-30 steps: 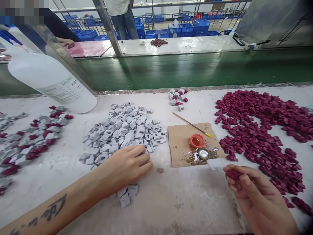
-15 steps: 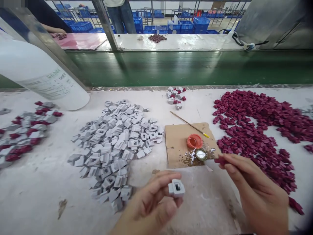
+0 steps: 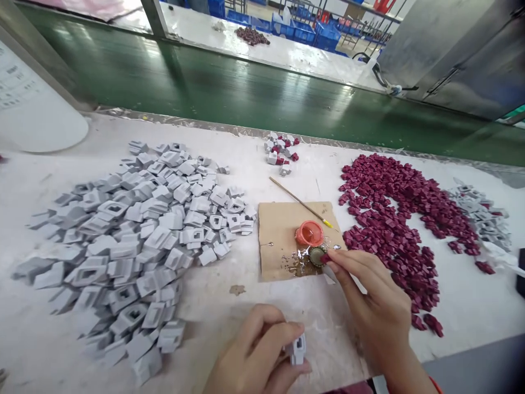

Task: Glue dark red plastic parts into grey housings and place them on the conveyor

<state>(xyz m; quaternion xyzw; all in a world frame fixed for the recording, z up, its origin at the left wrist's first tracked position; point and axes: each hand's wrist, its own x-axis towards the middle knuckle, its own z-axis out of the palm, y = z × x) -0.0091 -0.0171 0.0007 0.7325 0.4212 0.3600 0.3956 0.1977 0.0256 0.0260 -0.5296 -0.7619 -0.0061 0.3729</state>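
Note:
Between its fingertips my left hand [image 3: 262, 350] grips a grey plastic part [image 3: 298, 349] low in the view. My right hand [image 3: 371, 298] pinches a small maroon part [image 3: 325, 258] at the rim of a bottle cap [image 3: 316, 256]. That cap lies on a wet patch of the cardboard [image 3: 270, 219], just below a red cup [image 3: 309, 233] of liquid. A thin stick [image 3: 297, 198] with a yellow tip rests across the cardboard's top edge. Grey parts [image 3: 159, 219] are heaped at the left, and maroon parts [image 3: 394, 219] at the right.
Joined grey and maroon parts [image 3: 281, 150] form a small cluster at the back; another mixed pile [image 3: 484, 216] lies far right. A white container [image 3: 41, 109] stands back left. Beyond the table runs a green conveyor [image 3: 246, 98], with a metal post [image 3: 155, 19] behind it.
The view has turned and dropped. My right hand has brought the maroon part left to the bottle cap. My left hand has turned its grey part and moved lower.

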